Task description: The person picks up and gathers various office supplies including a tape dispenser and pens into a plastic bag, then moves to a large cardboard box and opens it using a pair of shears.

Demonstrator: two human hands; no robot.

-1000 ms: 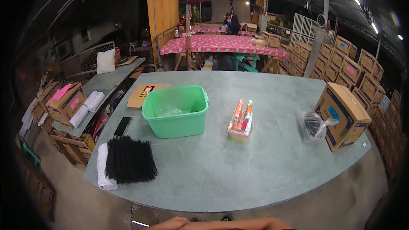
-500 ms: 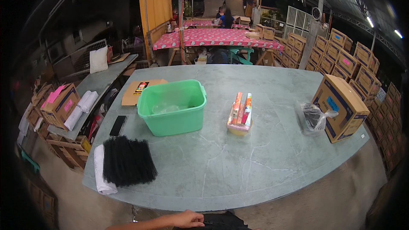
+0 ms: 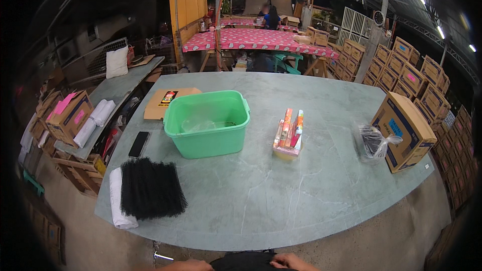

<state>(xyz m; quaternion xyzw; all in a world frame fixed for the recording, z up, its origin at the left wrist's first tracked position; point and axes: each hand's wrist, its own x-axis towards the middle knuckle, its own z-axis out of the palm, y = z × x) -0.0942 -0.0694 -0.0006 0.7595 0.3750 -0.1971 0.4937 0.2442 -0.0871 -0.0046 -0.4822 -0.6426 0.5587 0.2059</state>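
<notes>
At the lower edge, my left hand (image 3: 195,265) lies against the left side of a black cloth (image 3: 241,261), probably my clothing; the frame cuts off most of its fingers. On the cloth's other side my right hand (image 3: 286,260) has its fingers curled in, and what they hold, if anything, is hidden. Both hands are below the grey table's (image 3: 211,231) front edge, touching nothing on it. Nearest on the tabletop is a stack of black mesh (image 3: 152,189) beside a rolled white sheet (image 3: 118,200). A green plastic tub (image 3: 208,143) holds some clear plastic.
A small container of colourful wrapped sticks (image 3: 288,135) stands mid-table. At right, a tied clear bag of dark items (image 3: 374,143) leans by a carton (image 3: 404,130). A phone (image 3: 139,144) and flattened cardboard (image 3: 155,103) lie left. Stacked boxes (image 3: 401,68) stand beyond; people sit far back.
My left hand has shifted left and lower, away from the middle of the black cloth. My right hand has come into view. The view has tilted slightly.
</notes>
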